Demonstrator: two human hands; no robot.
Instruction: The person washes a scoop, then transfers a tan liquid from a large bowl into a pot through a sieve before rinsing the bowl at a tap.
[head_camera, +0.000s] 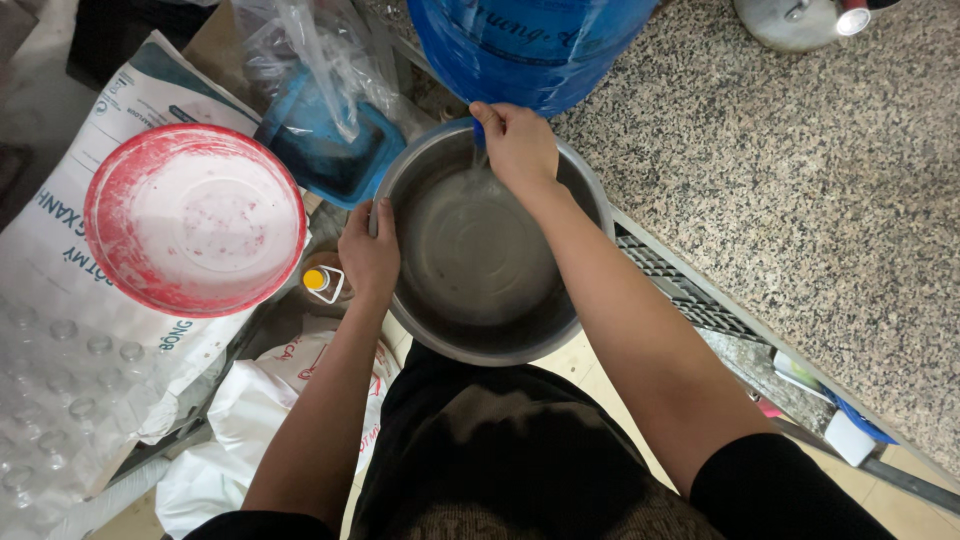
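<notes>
At the centre of the frame, my left hand (368, 255) grips the rim of a steel basin (480, 250), while my right hand (518, 145) pinches the tap of a blue water jug (525, 40) above, water trickling in.

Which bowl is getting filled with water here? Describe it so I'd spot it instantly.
Start at the big blue water barrel on the speckled stone counter. Right below its tap sits the metal bowl, gripped by the left hand, right hand at the tap. Unlike the red-rimmed plastic bowl nearby, it's grey steel.
</notes>
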